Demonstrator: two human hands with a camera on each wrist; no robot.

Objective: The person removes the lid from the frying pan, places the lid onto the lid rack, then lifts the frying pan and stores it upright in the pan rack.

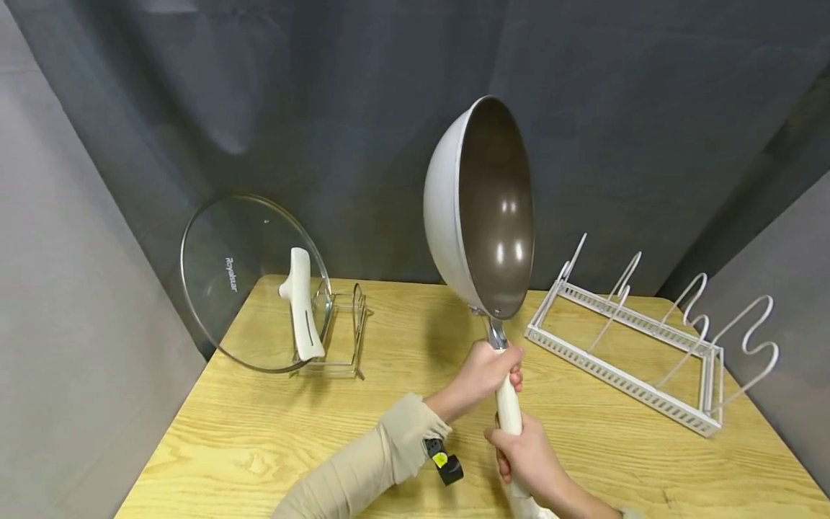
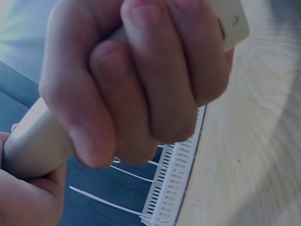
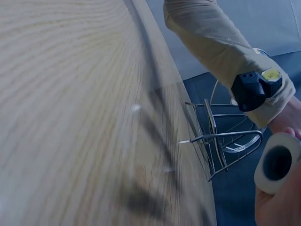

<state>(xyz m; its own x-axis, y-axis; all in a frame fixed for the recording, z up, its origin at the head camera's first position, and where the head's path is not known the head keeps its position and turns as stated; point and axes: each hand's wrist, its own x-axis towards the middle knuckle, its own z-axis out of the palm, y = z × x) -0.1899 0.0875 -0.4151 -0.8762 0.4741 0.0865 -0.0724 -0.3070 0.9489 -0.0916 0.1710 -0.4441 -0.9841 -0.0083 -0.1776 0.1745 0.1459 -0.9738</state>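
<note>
A deep white wok (image 1: 447, 194) with a brown inside stands on edge in the air, its long white handle (image 1: 509, 407) pointing down toward me. My left hand (image 1: 486, 375) grips the handle just below the metal neck. Lower down, my right hand (image 1: 528, 458) wraps round the same handle. Curled left fingers (image 2: 160, 80) show close up in the left wrist view. The handle's hollow end (image 3: 277, 162) sticks out beside my right hand (image 3: 282, 202) in the right wrist view.
On the left, a glass lid (image 1: 253, 288) with a white grip leans in a small wire rack (image 1: 357, 339). A longer white rack (image 1: 622, 375) with wavy wire dividers lies at the right on the wooden table (image 1: 311, 432). A dark curtain (image 1: 363, 144) hangs behind.
</note>
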